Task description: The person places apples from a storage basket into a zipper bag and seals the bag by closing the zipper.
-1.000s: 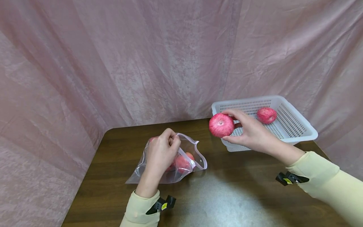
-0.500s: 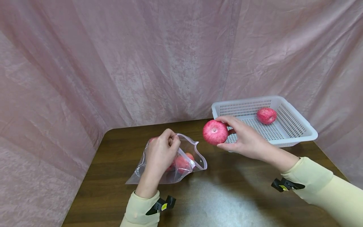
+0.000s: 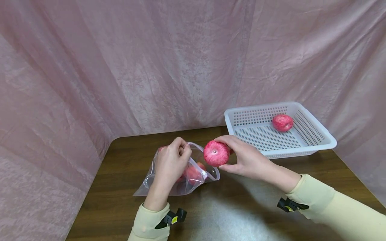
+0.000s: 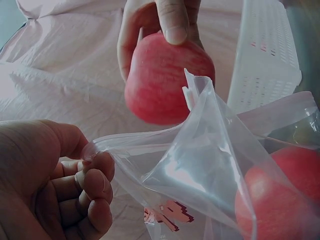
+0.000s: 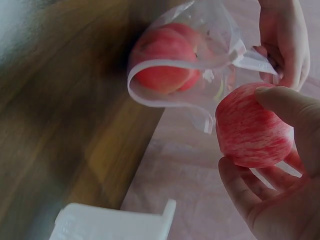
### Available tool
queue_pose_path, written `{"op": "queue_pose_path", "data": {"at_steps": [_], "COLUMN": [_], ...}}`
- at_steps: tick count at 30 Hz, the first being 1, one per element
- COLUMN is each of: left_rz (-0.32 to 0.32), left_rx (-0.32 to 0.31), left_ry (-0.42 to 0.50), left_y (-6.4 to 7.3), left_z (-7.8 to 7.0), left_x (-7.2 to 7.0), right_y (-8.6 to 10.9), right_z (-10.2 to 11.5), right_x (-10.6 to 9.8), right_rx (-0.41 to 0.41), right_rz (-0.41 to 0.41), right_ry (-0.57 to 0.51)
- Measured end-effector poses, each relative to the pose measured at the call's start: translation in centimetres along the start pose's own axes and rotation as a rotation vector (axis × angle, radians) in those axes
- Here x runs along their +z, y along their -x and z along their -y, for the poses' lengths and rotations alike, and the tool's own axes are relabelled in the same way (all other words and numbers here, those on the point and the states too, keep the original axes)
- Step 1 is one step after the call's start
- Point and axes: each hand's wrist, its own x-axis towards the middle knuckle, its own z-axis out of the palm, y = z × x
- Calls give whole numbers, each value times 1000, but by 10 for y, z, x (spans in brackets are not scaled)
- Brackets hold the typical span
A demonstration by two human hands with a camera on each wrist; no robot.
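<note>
My left hand (image 3: 172,164) pinches the upper edge of a clear zip bag (image 3: 184,189) between thumb and fingertips. The bag lies on the table with its mouth gaping to the right, a slider at its rim. Inside it are red fruits (image 5: 167,60) that look like apples, partly covered by the hand in the head view. A red streaked apple (image 3: 216,153) is held by my right hand (image 3: 247,157), thumb below and fingers above. In the head view this apple overlaps the right side of the bag's mouth; in the right wrist view it is just beside the rim.
A white perforated plastic basket (image 3: 256,147) stands at the back right of the wooden table (image 3: 126,174). One more red apple (image 3: 282,123) lies in it. A pink curtain (image 3: 181,67) hangs behind the table's far edge.
My right hand has carried the apple left and down, from in front of the basket to the bag's mouth. The left hand and the bag have stayed in place.
</note>
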Motion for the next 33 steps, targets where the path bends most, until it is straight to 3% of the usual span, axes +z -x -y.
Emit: {"op": "queue_pose_path", "data": {"at_steps": [19,29,33], "left_rz": [-5,-11,-25], "left_rx": [16,36,60], "left_ry": [-40,-40,-41], "left_y": [-1,0,0], "left_z": [-2,-3,-3], "left_x": [2,4,4], "right_y": [-11,-20,-22], "right_z": [6,6,5], "right_x": [26,43,48], "right_rx": [-8,103,66], "right_rz": [27,36,28], "right_ry": [-82,-166,-142]}}
